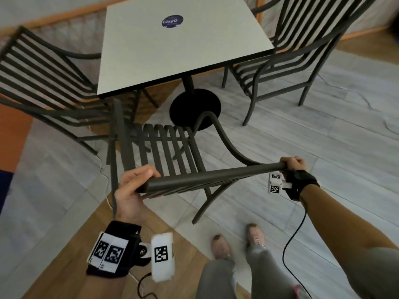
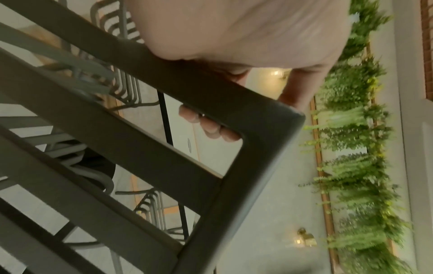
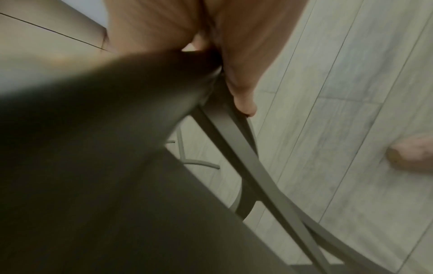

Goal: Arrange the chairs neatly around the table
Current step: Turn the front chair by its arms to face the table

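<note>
A dark metal slatted chair stands in front of me, its seat facing the white square table. My left hand grips the left end of the chair's top rail, and my right hand grips the right end. In the left wrist view my fingertips curl under the rail at the chair back's corner. In the right wrist view my thumb lies along the chair frame. Two more chairs flank the table, one on the left and one on the right.
The table stands on a black round pedestal base. Grey plank floor lies to the right, wooden floor at lower left. My feet are just behind the chair. A cable hangs from my right wrist. Green plants line a wall.
</note>
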The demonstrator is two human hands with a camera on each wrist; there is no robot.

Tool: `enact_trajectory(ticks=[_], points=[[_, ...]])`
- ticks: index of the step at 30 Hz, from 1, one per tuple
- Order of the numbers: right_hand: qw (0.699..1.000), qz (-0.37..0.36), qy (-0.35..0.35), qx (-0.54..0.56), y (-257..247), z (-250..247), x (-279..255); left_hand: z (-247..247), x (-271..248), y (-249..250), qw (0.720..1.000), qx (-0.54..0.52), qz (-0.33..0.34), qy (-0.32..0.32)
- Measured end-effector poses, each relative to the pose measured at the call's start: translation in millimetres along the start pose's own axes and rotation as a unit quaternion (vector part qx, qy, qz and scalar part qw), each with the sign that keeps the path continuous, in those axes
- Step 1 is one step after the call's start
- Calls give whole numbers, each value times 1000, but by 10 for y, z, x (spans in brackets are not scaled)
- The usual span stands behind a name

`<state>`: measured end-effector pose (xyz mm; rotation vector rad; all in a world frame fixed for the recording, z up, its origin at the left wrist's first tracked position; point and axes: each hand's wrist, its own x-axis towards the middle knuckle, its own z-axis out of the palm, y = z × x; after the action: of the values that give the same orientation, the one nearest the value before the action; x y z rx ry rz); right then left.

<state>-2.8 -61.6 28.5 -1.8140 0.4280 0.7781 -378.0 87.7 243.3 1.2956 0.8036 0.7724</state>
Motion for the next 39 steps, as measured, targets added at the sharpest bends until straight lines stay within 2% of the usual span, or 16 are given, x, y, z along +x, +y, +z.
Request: enact_trajectory(ticks=[3,5,10,13,17,19,21,25,29,32,33,36,39], points=[[1000,-16,-9,18,-161,97,-149,-176,5,50,1000,-17,19,1],[999,-29,-22,26,-279,143,-270,-302,26,7,999,-32,13,26],[989,-128,-56,56,-500,238,-547,-575,22,-270,986,-95,2,138],[982,-164,-36,81,-563,282,-663,-670,26,-454,976,-113,26,184],[974,-211,-12,83,-577,269,-792,-967,216,-656,975,-118,-41,186],[972,-226,-4,71,-509,254,-881,-1130,251,-771,968,-111,-79,212],[968,-241,7,65,-432,250,-955,-1203,261,-865,960,-107,-89,242],[965,-260,8,32,-279,256,-1043,-1223,258,-880,943,-191,-117,246],[962,-271,21,6,-134,304,-1123,-1329,166,-922,916,-251,-173,262],[960,-279,22,-13,-94,353,-1153,-1277,54,-926,900,-229,-235,287],[959,-281,26,-19,-83,351,-1147,-1252,38,-941,896,-224,-239,299],[958,-282,43,-32,-56,303,-1182,-1245,19,-1062,919,-232,-189,257],[957,-280,57,-41,19,202,-1176,-1316,37,-1209,915,-245,-186,262]])
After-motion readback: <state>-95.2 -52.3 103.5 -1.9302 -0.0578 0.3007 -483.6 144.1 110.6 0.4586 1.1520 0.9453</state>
